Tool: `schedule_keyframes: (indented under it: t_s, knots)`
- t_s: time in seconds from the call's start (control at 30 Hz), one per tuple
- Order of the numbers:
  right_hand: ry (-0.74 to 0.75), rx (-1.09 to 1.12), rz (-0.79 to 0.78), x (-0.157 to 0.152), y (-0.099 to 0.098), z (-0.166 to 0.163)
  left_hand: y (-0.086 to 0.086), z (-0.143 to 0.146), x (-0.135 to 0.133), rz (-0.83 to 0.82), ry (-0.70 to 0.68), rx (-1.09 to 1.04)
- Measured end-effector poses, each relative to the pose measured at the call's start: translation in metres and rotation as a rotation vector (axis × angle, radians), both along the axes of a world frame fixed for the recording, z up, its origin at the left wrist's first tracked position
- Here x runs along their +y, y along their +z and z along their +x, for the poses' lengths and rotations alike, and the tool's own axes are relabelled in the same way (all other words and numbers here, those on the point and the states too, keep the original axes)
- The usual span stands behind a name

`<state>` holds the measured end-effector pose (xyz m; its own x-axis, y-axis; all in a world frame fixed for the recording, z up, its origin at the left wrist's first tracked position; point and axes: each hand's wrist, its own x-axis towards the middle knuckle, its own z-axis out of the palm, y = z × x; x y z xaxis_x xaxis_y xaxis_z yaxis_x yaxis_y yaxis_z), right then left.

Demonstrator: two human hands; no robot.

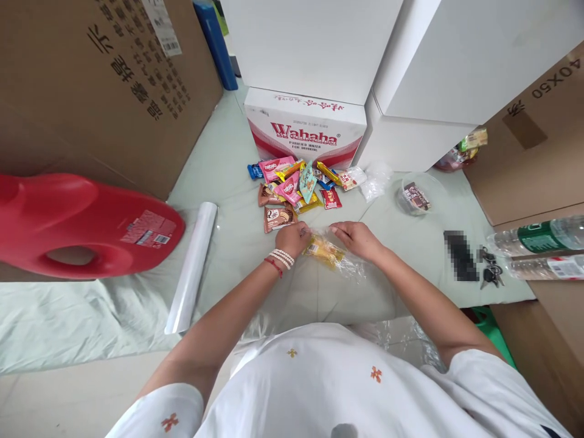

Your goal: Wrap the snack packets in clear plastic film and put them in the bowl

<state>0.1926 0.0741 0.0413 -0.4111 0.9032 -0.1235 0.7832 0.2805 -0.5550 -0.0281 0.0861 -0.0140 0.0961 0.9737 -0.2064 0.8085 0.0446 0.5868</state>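
A clear plastic bag [349, 266] with a yellow snack packet [325, 251] inside lies on the cloth in front of me. My left hand [293, 238] pinches the bag's far left edge, its wrist wearing a beaded bracelet and a red cord. At the far right edge my right hand [356, 237] grips the same bag between thumb and fingers. Just beyond my hands is a pile of small wrapped snacks, with a brown packet [277, 219] nearest my left hand and pink packets [289, 188] further in. A red packet [331, 198] sits at the pile's right.
A Wahaha carton [305, 131] and white boxes stand behind the pile. Left are a red jug [91, 225] and a roll of plastic film [191, 267]. Rightward lie a clear round tub [413, 194], a blurred dark object [460, 255], keys [491, 271] and bottles [541, 237].
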Motion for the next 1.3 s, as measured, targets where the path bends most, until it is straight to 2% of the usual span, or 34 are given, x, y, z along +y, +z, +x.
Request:
schedule_keyframes:
  t_s: [0.1,0.23,0.33,0.4,0.5,0.57,0.63,0.73,0.8,0.87,0.93,1.03,1.13,1.23,1.3]
  knots:
    - [0.071,-0.150,0.025,-0.031,-0.004,-0.009,0.003,0.002,0.002,0.000,0.035,-0.039]
    - [0.239,-0.327,0.013,-0.061,-0.021,-0.019,0.011,-0.009,0.008,-0.072,0.058,-0.162]
    - [0.250,-0.344,0.028,-0.070,-0.029,-0.020,0.021,-0.021,0.007,-0.181,0.058,-0.293]
    - [0.239,-0.327,0.025,-0.071,-0.030,-0.021,0.026,-0.022,-0.001,-0.236,0.059,-0.374]
    - [0.235,-0.261,0.026,-0.071,-0.031,-0.023,0.028,-0.008,-0.024,-0.280,0.022,-0.557]
    - [0.218,-0.168,0.037,-0.075,-0.032,-0.020,0.025,0.005,-0.043,-0.215,-0.021,-0.608]
    - [0.216,-0.009,0.047,-0.083,-0.032,-0.013,0.021,0.015,-0.061,-0.063,-0.111,-0.519]
    - [0.170,0.265,0.024,-0.096,-0.033,0.002,0.017,0.022,-0.083,0.170,-0.299,-0.212]
    - [-0.060,0.318,0.050,-0.103,-0.038,0.010,0.016,0.025,-0.095,0.260,-0.382,0.007]
    - [-0.353,0.207,0.123,-0.107,-0.046,0.014,0.015,0.028,-0.104,0.288,-0.415,0.158]
    - [-0.492,0.044,0.169,-0.110,-0.053,0.016,0.014,0.032,-0.109,0.283,-0.425,0.243]
    - [-0.446,-0.057,0.176,-0.114,-0.052,0.020,0.012,0.033,-0.111,0.279,-0.427,0.307]
    - [-0.427,-0.028,0.126,-0.109,-0.035,0.019,0.009,0.033,-0.112,0.285,-0.444,0.330]
    - [-0.403,-0.002,0.031,-0.085,-0.014,0.000,0.005,0.037,-0.116,0.325,-0.435,0.323]
    - [-0.354,-0.013,0.008,-0.063,-0.009,-0.021,0.002,0.040,-0.119,0.368,-0.413,0.297]
